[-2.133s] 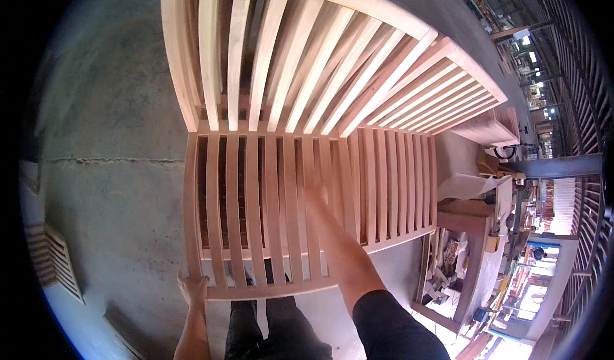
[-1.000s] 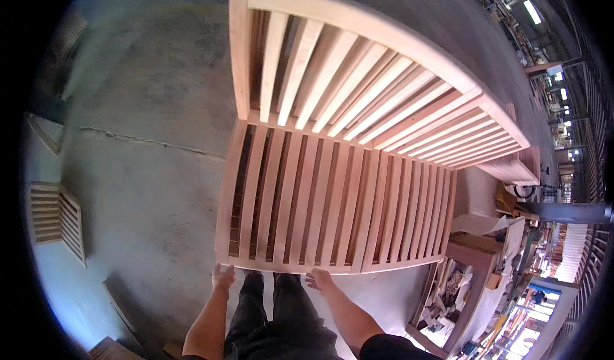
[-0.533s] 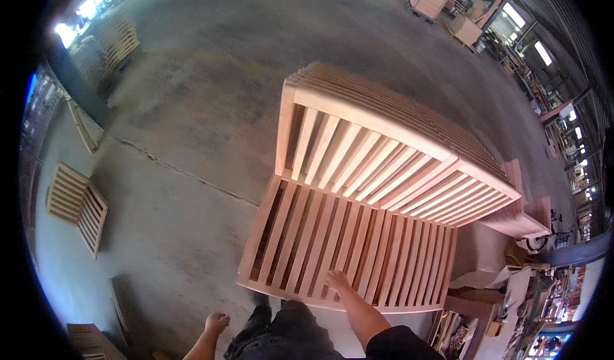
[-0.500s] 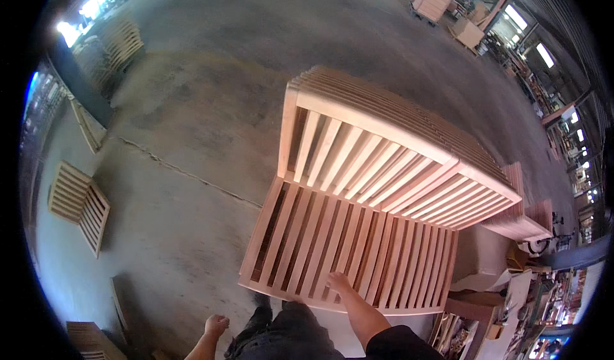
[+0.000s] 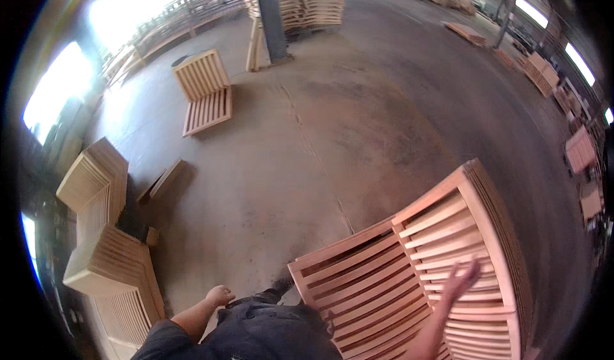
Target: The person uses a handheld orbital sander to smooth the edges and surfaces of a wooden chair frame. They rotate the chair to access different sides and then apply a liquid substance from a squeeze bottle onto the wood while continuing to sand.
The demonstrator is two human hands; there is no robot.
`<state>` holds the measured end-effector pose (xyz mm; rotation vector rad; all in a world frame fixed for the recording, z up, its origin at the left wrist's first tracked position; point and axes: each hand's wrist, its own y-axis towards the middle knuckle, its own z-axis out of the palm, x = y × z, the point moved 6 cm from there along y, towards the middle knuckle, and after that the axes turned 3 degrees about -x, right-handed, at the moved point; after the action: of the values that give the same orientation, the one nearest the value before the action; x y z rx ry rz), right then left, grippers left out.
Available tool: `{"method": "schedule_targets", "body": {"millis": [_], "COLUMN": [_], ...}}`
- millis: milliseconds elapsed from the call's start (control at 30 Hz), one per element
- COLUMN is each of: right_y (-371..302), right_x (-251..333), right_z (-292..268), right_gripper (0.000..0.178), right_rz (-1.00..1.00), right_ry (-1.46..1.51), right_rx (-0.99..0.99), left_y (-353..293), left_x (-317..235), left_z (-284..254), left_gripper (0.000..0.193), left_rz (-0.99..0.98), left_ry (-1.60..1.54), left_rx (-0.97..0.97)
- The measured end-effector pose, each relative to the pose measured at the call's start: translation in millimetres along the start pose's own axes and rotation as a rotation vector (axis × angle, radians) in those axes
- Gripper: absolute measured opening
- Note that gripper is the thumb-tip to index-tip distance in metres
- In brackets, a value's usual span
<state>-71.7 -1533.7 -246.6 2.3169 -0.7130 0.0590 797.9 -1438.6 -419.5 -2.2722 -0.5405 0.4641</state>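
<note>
1. The slatted chair frame of pale wood (image 5: 416,277) stands on the grey concrete floor (image 5: 358,117) at the lower right of the view, directly in front of the person.
2. The frame consists of a flat slatted seat panel (image 5: 348,289) and a slatted back panel (image 5: 473,258); the two panels meet at an angle along a common rail.
3. The right hand (image 5: 462,277) is extended over the back panel with the fingers spread and released; it grasps nothing. Motion blur hides whether the fingertips touch the slats.
4. The left hand (image 5: 219,294) is clenched into a loose fist beside the person's body, near the floor side of the view. It holds nothing visible and is well apart from the frame.
5. The person's dark trousers (image 5: 268,328) fill the lower centre, just beside the near corner of the seat panel.
6. A second slatted chair frame (image 5: 204,91) stands on the floor at the upper left, well apart from the person.
7. Further slatted frames (image 5: 96,232) are grouped along the left edge, one behind another.
8. A dark upright post (image 5: 272,15) rises at the top centre, with stacked wooden parts (image 5: 313,2) just beside it.
9. Flat wooden panels (image 5: 579,149) lie at the right edge.
</note>
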Motion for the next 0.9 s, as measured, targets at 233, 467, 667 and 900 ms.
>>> {"method": "schedule_targets", "body": {"millis": [233,467,667,900], "right_y": [163.6,179.3,175.7,172.7], "right_x": [-2.5,2.9,11.8,10.0], "right_z": [-8.2,6.7,-5.7,-8.6], "right_gripper": [0.068,0.085,0.093,0.097], "right_rz": [0.154,0.277,0.196,0.266], "right_ry": [-0.346,-0.373,-0.385,-0.330], "right_rx": [0.432,0.427,0.320,0.392], "left_y": [-30.7,-34.2,-13.4,-15.4], "left_x": [-0.2,35.0,68.0,54.6], "left_z": [13.1,43.8,44.9,48.6], "left_gripper": [0.055,0.047,0.043,0.043], "left_rz": [-0.034,-0.004,-0.055,-0.018], "left_ry": [-0.046,-0.326,-0.297,-0.367], "left_rx": [0.052,-0.031,-0.063,-0.022]}}
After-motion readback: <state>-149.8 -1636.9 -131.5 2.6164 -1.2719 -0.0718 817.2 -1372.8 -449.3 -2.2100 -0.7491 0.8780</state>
